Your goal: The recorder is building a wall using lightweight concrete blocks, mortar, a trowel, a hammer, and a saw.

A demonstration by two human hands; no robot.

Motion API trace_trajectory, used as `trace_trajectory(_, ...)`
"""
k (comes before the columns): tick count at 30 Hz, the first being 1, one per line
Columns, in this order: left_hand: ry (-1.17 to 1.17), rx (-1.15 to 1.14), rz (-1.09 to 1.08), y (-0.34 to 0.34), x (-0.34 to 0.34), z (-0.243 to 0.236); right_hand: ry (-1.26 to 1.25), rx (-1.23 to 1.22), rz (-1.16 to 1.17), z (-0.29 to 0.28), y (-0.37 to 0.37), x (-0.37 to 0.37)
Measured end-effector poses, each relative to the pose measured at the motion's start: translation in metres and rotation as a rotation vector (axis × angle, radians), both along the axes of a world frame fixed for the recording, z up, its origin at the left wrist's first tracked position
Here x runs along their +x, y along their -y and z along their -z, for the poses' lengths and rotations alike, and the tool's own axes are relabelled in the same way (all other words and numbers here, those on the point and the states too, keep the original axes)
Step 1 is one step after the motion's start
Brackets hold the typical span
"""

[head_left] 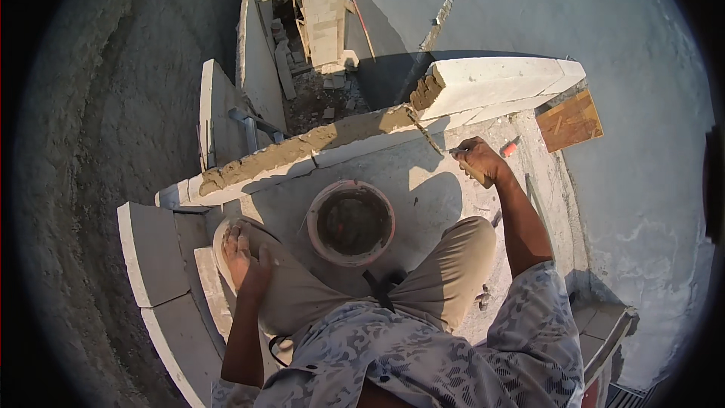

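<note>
My right hand point(480, 160) is closed around the wooden handle of a trowel point(427, 134). Its thin, mortar-smeared blade, seen nearly edge-on, reaches left to the block wall, with the tip at the mortar bed beside a white block point(495, 85). Wet grey-brown mortar point(317, 140) lies in a rough strip along the wall's top, and more coats that block's left end. On my left knee rests my left hand point(245, 261), fingers stretched out and holding nothing. Between my knees stands a round bucket point(349, 260) with grey mortar inside.
A wooden board point(570, 121) lies at the right end of the wall, and a small red object point(510, 149) sits near my right hand. White blocks point(155, 257) line the left side. Beyond the wall, a deep gap holds rubble point(325, 102) and planks.
</note>
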State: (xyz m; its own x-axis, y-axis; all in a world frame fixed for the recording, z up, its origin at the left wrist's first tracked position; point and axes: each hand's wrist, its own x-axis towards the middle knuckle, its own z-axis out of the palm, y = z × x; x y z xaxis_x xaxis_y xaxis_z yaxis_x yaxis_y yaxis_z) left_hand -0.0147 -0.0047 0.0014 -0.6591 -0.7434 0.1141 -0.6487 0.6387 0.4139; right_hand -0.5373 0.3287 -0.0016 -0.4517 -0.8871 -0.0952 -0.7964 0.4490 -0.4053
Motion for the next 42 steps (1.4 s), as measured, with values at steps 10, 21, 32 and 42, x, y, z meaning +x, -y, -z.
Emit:
trace_trajectory(10,0.035,0.03,-0.053,0.004,0.009,-0.004,0.68,0.11,0.627,-0.091,-0.035,0.029)
trace_trajectory(21,-0.026,0.038,0.017,0.011,-0.004,0.005,0.752,-0.094,0.782,-0.05,0.108,0.087)
trace_trajectory(32,-0.032,-0.009,-0.022,0.013,0.013,0.004,0.621,-0.557,0.86,-0.086,0.14,0.094)
trace_trajectory(42,-0.028,0.038,-0.046,0.014,0.014,0.008,0.978,-0.699,0.887,-0.099,0.123,0.055)
